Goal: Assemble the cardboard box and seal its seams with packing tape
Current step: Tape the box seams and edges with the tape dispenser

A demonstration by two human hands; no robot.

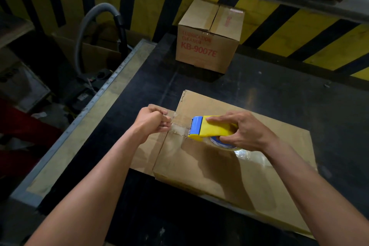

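- Flat brown cardboard box (229, 158) lying on the dark table (279, 90) — smooth, creased.
- Left hand (152, 121) pinched tight on shiny clear tape (178, 131).
- Right hand (242, 131) wrapped around the yellow-and-blue plastic tape dispenser (208, 128), pressed on the box.
- Taped-up square box (209, 36) well behind.

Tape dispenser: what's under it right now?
The tape dispenser sits on the flattened cardboard box, held by the right hand. Clear tape stretches to the left hand. The cardboard directly beneath is hidden.

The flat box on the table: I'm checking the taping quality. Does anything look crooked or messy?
Yes. The clear tape between the left hand and the dispenser looks wrinkled, and the flat box already carries crinkled old tape near the roll.
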